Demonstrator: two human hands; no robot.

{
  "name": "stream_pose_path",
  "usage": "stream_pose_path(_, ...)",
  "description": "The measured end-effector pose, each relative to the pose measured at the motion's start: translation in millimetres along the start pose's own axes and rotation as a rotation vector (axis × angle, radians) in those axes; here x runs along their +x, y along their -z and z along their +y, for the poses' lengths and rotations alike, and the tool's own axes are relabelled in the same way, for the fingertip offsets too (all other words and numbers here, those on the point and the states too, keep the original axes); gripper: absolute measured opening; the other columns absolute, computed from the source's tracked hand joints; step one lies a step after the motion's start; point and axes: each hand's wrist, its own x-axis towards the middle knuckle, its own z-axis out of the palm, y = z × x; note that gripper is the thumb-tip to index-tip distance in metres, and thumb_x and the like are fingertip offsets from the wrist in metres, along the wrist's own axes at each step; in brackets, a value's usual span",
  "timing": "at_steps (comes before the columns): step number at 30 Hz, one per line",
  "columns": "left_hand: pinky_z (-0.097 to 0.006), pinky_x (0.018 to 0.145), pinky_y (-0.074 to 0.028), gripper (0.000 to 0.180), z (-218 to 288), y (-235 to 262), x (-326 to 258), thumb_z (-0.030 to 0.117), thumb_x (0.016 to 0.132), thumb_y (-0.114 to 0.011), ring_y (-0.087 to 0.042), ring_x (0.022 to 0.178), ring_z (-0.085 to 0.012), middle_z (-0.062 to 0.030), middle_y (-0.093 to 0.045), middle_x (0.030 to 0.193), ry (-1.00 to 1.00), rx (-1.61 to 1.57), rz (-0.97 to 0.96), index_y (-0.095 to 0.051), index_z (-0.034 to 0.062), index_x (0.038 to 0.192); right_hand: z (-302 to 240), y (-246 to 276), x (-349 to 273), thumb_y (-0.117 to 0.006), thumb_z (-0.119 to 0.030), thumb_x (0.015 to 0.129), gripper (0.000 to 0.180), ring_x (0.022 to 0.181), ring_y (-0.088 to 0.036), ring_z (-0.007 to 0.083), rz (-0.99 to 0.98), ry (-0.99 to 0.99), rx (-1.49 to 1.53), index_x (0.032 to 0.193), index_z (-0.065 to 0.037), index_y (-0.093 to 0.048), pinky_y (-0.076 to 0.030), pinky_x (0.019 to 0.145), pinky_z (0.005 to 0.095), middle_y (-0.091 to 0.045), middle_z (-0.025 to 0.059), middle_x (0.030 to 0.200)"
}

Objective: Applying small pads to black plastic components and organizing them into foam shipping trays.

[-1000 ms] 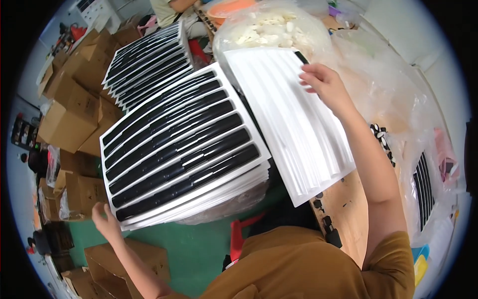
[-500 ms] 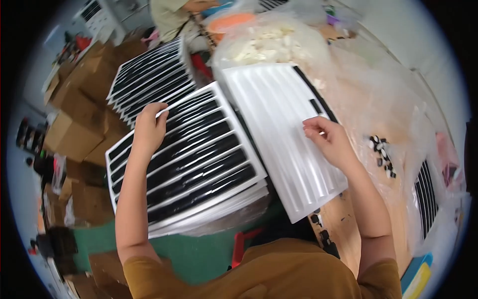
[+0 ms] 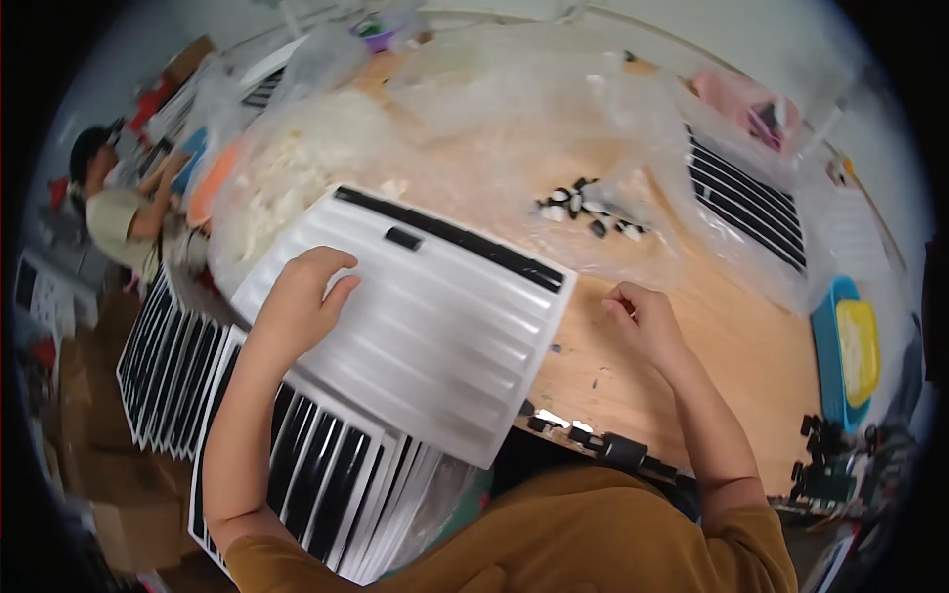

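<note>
White sheet (image 3: 425, 331), reaching over a stack of black-striped sheets (image 3: 318, 472) on its left, lies across the worktop's (image 3: 751, 356) near left edge. Above the sheet's left part the left hand (image 3: 304, 296) is loosely bent, thumb and forefinger parted, while a black strip (image 3: 450, 235) runs along the far edge; rightward, the right hand (image 3: 647, 318) is curled, gripping or not, I can't tell.

I operate from one head-worn view, the left of two side-by-side cameras. It looks down and forward from above the wearer's brown shirt (image 3: 573, 529), near over the counter (image 3: 761, 366). The left hand (image 3: 308, 296) and right hand (image 3: 645, 321) sit mid-frame; the wall (image 3: 732, 40) bounds the top. Fisheye curvature and dark corners are noted.
</note>
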Motion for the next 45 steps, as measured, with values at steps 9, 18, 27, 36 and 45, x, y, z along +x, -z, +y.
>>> stream_pose_path(9, -0.04, 0.077, -0.049, 0.014, 82.8, -93.9, 133.3, 0.005, 0.085, -0.06, -0.062, 0.091, -0.0376, -0.0197, -0.067, 0.095, -0.291, -0.068, -0.254, -0.066, -0.0028, 0.096, 67.9, 48.7, -5.4, -0.061, -0.012, 0.084, 0.05, 0.061, -0.063, 0.0231, 0.022, -0.043, -0.176, 0.132, -0.005, -0.052, -0.051, 0.063, 0.0352, -0.065, 0.0115, 0.068)
stream_pose_path(18, -0.044, 0.086, -0.048, 0.023, 110.7, -237.2, 203.8, 0.0, 0.081, -0.053, -0.061, 0.098, -0.0398, -0.0238, -0.065, 0.1, -0.155, -0.039, -0.234, -0.068, -0.0008, 0.097, 108.7, 61.5, 48.5, -0.06, -0.016, 0.088, 0.053, 0.05, -0.06, 0.0203, 0.164, -0.59, 0.32, 0.135, 0.004, -0.043, -0.049, 0.047, 0.032, -0.065, 0.0143, 0.065)
stream_pose_path(27, -0.05, 0.095, -0.043, 0.034, 193.4, -300.9, 211.3, -0.004, 0.073, -0.058, -0.05, 0.112, -0.045, -0.0258, -0.057, 0.112, -0.271, 0.01, 0.147, -0.061, -0.0039, 0.106, 210.8, 103.5, 21.8, -0.061, -0.019, 0.084, 0.023, 0.07, -0.066, 0.0325, 0.502, -0.265, 0.05, 0.1, -0.004, -0.064, -0.051, 0.064, 0.0408, -0.067, 0.016, 0.074)
stream_pose_path(36, -0.047, 0.096, -0.043, 0.028, 259.2, -319.3, 215.4, -0.002, 0.08, -0.059, -0.051, 0.114, -0.043, -0.0232, -0.056, 0.118, -0.309, -0.096, 0.204, -0.062, -0.0006, 0.107, 282.1, 172.3, 36.1, -0.062, -0.017, 0.083, 0.031, 0.107, -0.053, 0.0342, 0.419, -0.136, -0.594, 0.112, -0.006, -0.06, -0.044, 0.087, 0.0472, -0.057, 0.0164, 0.111)
stream_pose_path(45, -0.042, 0.088, -0.044, 0.021, 292.6, -306.8, 219.3, -0.002, 0.079, -0.062, -0.052, 0.102, -0.0367, -0.0188, -0.056, 0.107, -0.305, -0.221, 0.315, -0.061, 0.0009, 0.1, 280.7, 130.3, 5.6, -0.06, -0.022, 0.087, 0.041, 0.115, -0.049, 0.0373, 0.525, 0.001, -0.671, 0.123, -0.003, -0.055, -0.04, 0.095, 0.0485, -0.051, 0.0235, 0.127)
